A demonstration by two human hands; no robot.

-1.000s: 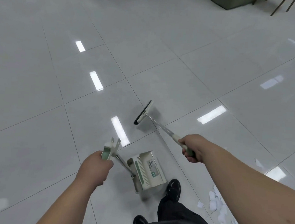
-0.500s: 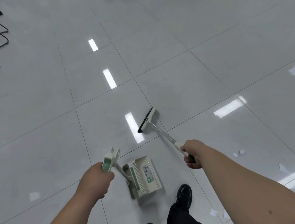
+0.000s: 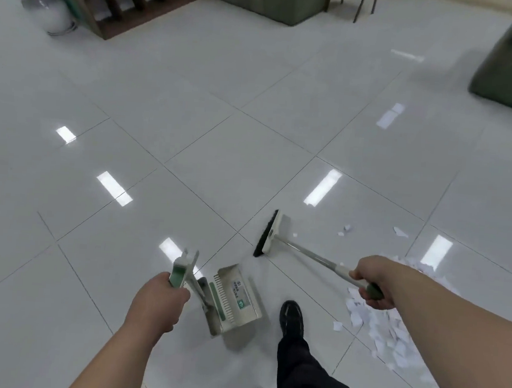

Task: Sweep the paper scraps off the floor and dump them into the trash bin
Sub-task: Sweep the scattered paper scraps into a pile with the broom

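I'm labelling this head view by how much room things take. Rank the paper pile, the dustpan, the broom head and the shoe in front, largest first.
1. Paper pile, though the right arm hides part of it.
2. Dustpan.
3. Broom head and shoe: too alike to rank, and the broom head lies farther from the camera.

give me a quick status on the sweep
Left hand gripping dustpan handle, right hand gripping broom. Paper scraps piled under the right arm, none in the pan yet. No trash bin in view.
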